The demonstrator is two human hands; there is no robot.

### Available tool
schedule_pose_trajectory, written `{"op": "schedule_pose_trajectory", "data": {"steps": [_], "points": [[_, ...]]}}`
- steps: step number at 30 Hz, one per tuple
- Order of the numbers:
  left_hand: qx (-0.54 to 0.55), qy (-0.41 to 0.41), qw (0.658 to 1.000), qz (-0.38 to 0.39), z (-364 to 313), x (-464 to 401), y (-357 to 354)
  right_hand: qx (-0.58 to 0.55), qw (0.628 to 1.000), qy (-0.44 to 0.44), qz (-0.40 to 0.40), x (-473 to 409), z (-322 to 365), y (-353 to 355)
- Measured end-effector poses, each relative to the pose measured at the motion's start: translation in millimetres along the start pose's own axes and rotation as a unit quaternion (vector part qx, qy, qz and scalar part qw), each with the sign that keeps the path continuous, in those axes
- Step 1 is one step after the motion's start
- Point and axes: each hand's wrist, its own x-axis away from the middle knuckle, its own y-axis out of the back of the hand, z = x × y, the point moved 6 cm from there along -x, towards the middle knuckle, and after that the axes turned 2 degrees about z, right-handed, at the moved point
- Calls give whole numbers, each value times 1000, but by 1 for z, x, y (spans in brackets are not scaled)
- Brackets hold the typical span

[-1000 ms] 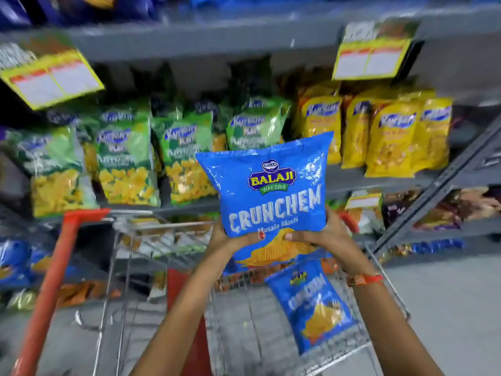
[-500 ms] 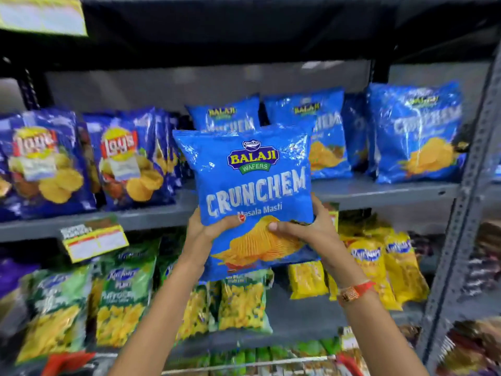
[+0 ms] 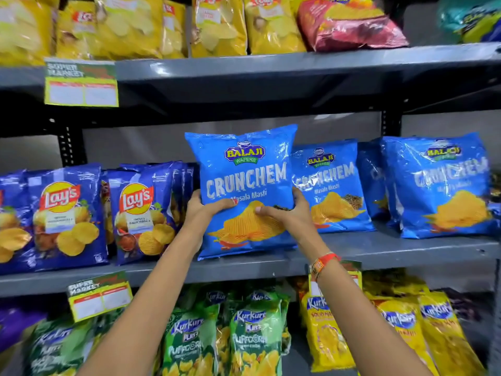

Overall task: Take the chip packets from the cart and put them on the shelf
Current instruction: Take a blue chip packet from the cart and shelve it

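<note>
A light blue Balaji Crunchem chip packet (image 3: 245,169) stands upright at the front of the grey middle shelf (image 3: 379,249), its bottom edge at the shelf surface. My left hand (image 3: 202,208) grips its lower left side and my right hand (image 3: 287,213) grips its lower right side, thumbs across the front. Two more Crunchem packets (image 3: 332,185) (image 3: 439,185) stand on the same shelf just to its right. The cart is out of view.
Dark blue Lay's packets (image 3: 67,213) fill the shelf to the left of the held packet. Yellow packets (image 3: 217,23) line the shelf above. Green and yellow Kurkure packets (image 3: 254,335) sit on the shelf below. Price tags (image 3: 81,82) hang off the shelf edges.
Both hands lifted the Crunchem packet from above the cart up to the middle shelf. It now sits between the Lay's packets and the other Crunchem packets. The view rose, and the cart dropped out of sight.
</note>
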Motion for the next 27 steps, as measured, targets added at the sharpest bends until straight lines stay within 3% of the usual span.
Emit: {"op": "schedule_pose_trajectory", "data": {"steps": [8,18,22,25,27], "points": [[-24,23,999,-3,36,-20,10,-9,999,-30,-35,-14,-37,-14],[-103,-35,990,-84,31,-4,10,18,1000,3,-16,-10,-30,-11],[-119,-130,967,-186,29,39,16,78,989,80,-92,32,-16,8],[-98,-222,947,-209,43,93,10,72,982,127,-120,82,-24,21],[-88,-231,947,-204,74,128,6,57,984,117,-119,118,-49,27]]}}
